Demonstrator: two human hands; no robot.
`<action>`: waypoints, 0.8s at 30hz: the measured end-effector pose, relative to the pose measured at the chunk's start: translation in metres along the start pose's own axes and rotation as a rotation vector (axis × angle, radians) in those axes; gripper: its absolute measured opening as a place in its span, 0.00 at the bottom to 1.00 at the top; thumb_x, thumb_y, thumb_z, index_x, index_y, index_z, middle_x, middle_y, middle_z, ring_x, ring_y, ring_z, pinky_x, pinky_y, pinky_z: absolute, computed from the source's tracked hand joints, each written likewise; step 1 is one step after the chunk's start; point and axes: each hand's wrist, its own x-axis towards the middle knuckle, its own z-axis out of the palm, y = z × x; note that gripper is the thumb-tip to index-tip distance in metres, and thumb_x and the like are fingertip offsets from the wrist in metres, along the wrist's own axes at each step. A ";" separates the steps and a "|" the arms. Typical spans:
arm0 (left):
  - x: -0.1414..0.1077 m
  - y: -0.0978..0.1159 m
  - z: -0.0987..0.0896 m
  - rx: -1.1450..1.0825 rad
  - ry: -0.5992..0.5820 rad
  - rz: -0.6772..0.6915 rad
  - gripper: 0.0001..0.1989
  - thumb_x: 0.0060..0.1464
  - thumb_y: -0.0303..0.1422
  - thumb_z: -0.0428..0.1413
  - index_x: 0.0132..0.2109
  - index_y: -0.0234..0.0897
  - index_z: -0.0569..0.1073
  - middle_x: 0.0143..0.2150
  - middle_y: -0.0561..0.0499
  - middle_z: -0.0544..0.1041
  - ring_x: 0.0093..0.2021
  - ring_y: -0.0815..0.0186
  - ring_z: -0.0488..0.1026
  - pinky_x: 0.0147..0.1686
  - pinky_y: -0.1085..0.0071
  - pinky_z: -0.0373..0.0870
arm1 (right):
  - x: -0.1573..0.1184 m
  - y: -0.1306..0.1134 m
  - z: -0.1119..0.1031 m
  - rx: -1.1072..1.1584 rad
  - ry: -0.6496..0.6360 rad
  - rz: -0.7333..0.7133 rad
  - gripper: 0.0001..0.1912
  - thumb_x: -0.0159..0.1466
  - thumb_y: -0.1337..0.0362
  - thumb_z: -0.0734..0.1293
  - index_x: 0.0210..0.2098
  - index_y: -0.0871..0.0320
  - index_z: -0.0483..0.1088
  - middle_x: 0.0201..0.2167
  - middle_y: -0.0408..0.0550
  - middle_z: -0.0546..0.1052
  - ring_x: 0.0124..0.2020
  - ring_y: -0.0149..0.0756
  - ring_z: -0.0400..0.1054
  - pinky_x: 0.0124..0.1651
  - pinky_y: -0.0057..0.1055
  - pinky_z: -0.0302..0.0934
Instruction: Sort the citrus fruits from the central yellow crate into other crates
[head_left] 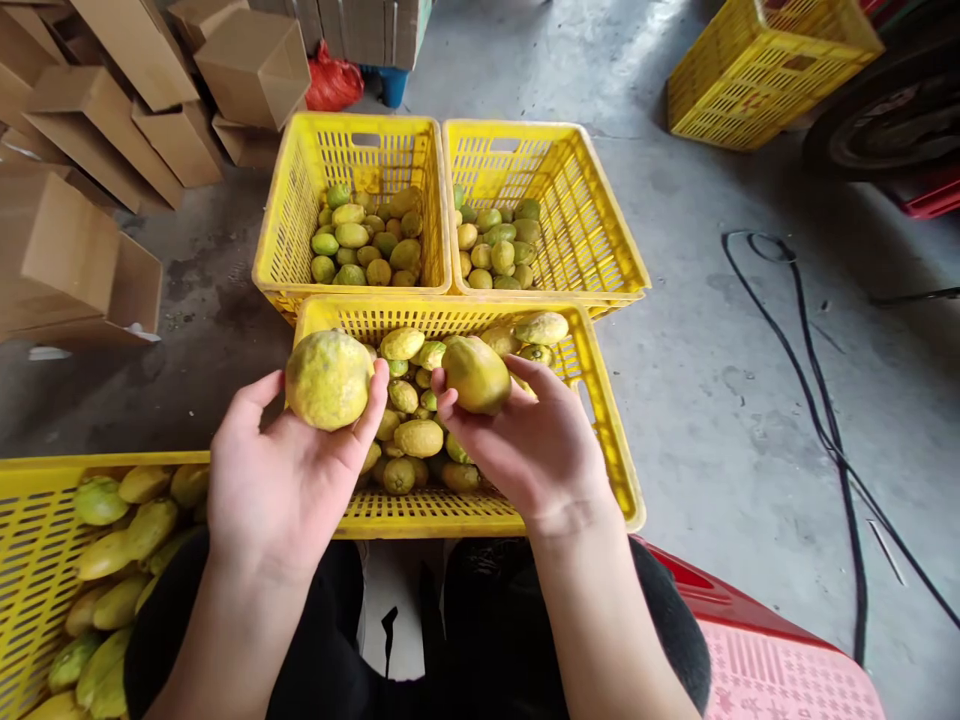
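"Grey floor (697, 400) is seen in the head view. What is placed on it?"

"Cardboard boxes (251, 75) are piled at the far left, and two rear crates (600, 225) are set side by side beyond the front crate (450, 525)."

"And the fruits being held?"

"A larger, round fruit (330, 380) is cradled in the left hand (281, 480), palm up, between thumb and fingers. A smaller fruit (477, 376) is cupped by the curled fingers of the right hand (536, 445), also palm up."

"Where are they held?"

"Apart from each other, above the front crate, where more yellow-green fruits (418, 438) are heaped."
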 end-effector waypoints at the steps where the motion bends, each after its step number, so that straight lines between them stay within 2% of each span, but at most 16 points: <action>1: 0.001 0.000 -0.001 -0.007 0.004 0.011 0.20 0.68 0.33 0.49 0.64 0.43 0.72 0.56 0.40 0.81 0.57 0.51 0.80 0.37 0.65 0.87 | 0.001 0.000 0.001 0.021 0.012 0.006 0.10 0.69 0.63 0.61 0.45 0.55 0.72 0.39 0.53 0.79 0.36 0.40 0.76 0.29 0.28 0.76; 5: 0.008 -0.001 -0.002 0.029 -0.009 0.074 0.19 0.68 0.30 0.48 0.61 0.41 0.73 0.56 0.42 0.81 0.58 0.53 0.80 0.45 0.61 0.87 | 0.004 -0.001 0.003 0.081 0.060 0.027 0.15 0.69 0.65 0.58 0.51 0.57 0.70 0.42 0.56 0.77 0.38 0.40 0.75 0.30 0.27 0.75; 12: 0.024 -0.017 -0.002 0.142 -0.057 0.052 0.14 0.69 0.26 0.48 0.52 0.39 0.78 0.57 0.44 0.81 0.61 0.59 0.77 0.57 0.56 0.81 | 0.017 0.000 0.004 0.121 0.109 0.038 0.14 0.69 0.66 0.58 0.51 0.58 0.68 0.42 0.56 0.76 0.38 0.40 0.74 0.29 0.26 0.74; 16: 0.032 -0.021 -0.004 0.144 -0.010 0.038 0.15 0.69 0.26 0.47 0.50 0.38 0.78 0.56 0.43 0.81 0.60 0.60 0.77 0.53 0.60 0.83 | 0.026 0.001 0.002 0.122 0.168 0.028 0.10 0.67 0.66 0.57 0.46 0.55 0.66 0.36 0.51 0.76 0.36 0.38 0.74 0.28 0.25 0.72; 18: 0.036 -0.022 -0.005 0.141 0.015 0.067 0.16 0.68 0.26 0.46 0.50 0.38 0.78 0.54 0.43 0.81 0.59 0.60 0.78 0.51 0.62 0.84 | 0.029 0.002 -0.001 0.105 0.157 0.022 0.09 0.65 0.67 0.57 0.44 0.53 0.65 0.33 0.47 0.75 0.34 0.37 0.75 0.28 0.25 0.72; 21: 0.039 -0.023 -0.006 0.141 0.016 0.094 0.14 0.67 0.26 0.47 0.48 0.39 0.78 0.52 0.45 0.81 0.57 0.61 0.78 0.52 0.63 0.83 | 0.030 0.000 -0.006 0.135 0.112 0.000 0.11 0.63 0.65 0.59 0.44 0.53 0.66 0.32 0.48 0.77 0.33 0.37 0.76 0.30 0.26 0.73; 24: 0.043 -0.022 -0.004 0.176 0.001 0.063 0.11 0.65 0.27 0.49 0.46 0.38 0.76 0.50 0.45 0.81 0.56 0.61 0.77 0.52 0.62 0.82 | 0.030 -0.008 -0.004 0.153 0.122 0.013 0.13 0.62 0.64 0.59 0.46 0.53 0.68 0.32 0.49 0.78 0.33 0.38 0.77 0.30 0.28 0.74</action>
